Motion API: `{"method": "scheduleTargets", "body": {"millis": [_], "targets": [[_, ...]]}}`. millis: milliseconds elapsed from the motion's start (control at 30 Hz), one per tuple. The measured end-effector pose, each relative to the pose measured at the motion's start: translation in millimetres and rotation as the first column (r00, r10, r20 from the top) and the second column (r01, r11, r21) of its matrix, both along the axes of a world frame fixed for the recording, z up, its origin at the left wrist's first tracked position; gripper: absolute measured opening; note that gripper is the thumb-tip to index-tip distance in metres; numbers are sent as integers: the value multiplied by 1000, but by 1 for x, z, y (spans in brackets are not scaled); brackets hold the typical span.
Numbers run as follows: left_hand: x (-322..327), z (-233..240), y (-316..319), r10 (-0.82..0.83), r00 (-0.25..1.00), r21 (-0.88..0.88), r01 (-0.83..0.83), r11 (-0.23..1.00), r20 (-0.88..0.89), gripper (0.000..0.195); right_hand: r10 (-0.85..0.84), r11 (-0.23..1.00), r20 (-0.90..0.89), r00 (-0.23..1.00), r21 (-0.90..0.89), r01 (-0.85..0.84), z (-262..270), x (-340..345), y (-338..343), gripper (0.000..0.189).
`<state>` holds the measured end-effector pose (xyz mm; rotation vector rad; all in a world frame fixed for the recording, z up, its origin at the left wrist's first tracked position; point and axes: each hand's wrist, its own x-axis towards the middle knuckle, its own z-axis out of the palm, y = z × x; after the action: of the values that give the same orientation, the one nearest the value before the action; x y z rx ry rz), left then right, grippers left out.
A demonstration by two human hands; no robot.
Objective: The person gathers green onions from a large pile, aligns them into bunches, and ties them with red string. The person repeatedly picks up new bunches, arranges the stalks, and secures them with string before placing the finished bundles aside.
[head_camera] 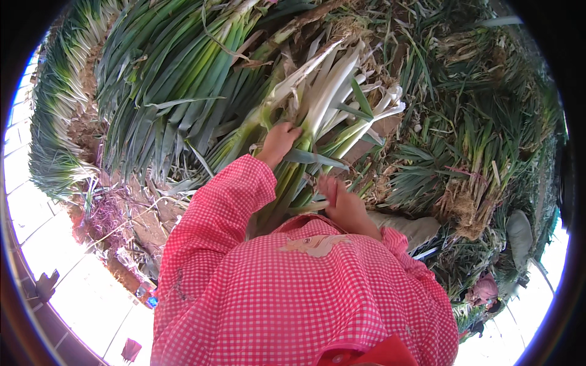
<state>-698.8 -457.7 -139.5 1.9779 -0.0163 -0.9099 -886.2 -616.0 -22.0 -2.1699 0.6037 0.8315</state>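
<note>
Leeks with white stalks (336, 84) lie before me, their root ends pointing up and to the right and their green leaves running down toward my lap. My left hand (280, 141) is closed around the green part of a leek beside the white stalks. Lower and to the right, my right hand (341, 199) is blurred near the leaves, its fingers bent; whether it grips a leaf cannot be told. A loose leaf (316, 158) crosses between the two hands. To the upper left, a large heap of green leek leaves (178, 96) spreads out.
A long row of leeks (68, 105) curves along the left. Purple twine (110, 210) lies on the littered ground at lower left. A leek bundle with matted roots (464, 206) rests at right among leaf scraps. Another person (486, 289) shows at the far lower right.
</note>
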Motion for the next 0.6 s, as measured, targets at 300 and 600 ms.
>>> {"method": "scheduleTargets", "body": {"millis": [300,600], "targets": [[-13,26,0,-226,915,131,192,973,334,35,3,1000,-150,989,4,-2,-20,16,-22,62],[-38,82,61,-348,937,176,338,925,31,32,-327,915,225,918,-167,367,-31,94,-79,42]]}}
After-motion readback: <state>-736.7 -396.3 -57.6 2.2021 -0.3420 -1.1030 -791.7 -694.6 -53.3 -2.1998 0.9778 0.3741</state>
